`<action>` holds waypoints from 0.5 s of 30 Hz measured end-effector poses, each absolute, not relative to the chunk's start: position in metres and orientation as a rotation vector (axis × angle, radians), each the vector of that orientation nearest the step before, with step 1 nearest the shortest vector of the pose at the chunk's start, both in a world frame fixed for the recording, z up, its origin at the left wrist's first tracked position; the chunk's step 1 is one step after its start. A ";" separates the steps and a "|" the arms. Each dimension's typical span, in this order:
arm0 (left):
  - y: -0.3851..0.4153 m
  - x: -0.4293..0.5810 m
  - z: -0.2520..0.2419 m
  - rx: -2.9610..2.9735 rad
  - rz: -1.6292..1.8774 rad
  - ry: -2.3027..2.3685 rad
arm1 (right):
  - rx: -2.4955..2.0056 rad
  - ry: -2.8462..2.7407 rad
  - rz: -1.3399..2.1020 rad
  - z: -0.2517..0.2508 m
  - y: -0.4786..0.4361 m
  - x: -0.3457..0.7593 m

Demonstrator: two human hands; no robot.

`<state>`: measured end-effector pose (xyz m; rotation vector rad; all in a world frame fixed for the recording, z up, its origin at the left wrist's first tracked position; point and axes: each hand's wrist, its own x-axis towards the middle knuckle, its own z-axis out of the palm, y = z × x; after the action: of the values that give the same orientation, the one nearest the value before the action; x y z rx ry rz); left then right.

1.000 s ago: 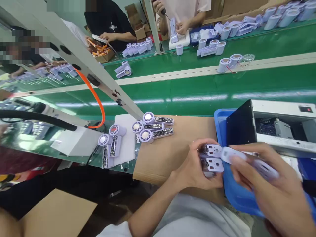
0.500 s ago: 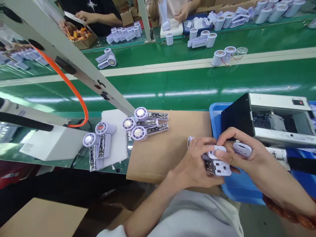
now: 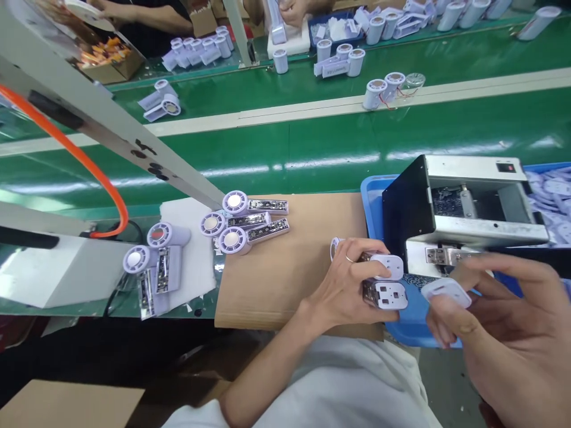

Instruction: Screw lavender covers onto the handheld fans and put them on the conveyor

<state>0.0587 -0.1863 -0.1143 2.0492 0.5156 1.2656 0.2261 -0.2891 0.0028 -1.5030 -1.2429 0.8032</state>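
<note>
Looking down from the head camera, we see our left hand over the right edge of the cardboard sheet, its fingers curled closed around two small lilac fans. A round fan head shows behind those fingers, and the long axis of the fans runs roughly left to right across the hand, with their white ends facing right. Our right hand is held narrow, pinching a white plastic cap between thumb and fingers. The cap lies just right of the fans, close but not touching them, so the right hand is the nearer one on that side.

Behind the hands stand a blue bin and a metal machine with a dark flap. Three more fans lie by the top edge of the cardboard sheet, and two others rest on a white foam sheet past its left edge. An orange hose curves along a pale beam. Across the green conveyor belt, white cylinders stand in groups near a co-worker's hand.
</note>
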 end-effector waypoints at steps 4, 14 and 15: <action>-0.185 0.059 -0.114 2.048 1.312 0.512 | -1.384 -1.265 1.040 0.004 -0.275 0.223; -0.180 0.061 -0.119 2.054 1.376 0.443 | -1.307 -0.861 1.324 -0.010 -0.279 0.193; -0.180 0.062 -0.119 2.046 1.383 0.445 | -1.336 -0.948 1.108 -0.014 -0.281 0.190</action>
<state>0.0617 -0.1800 -0.1191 2.0460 0.4448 1.3829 0.1899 -0.2812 -0.0141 -1.3365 -0.9482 1.1080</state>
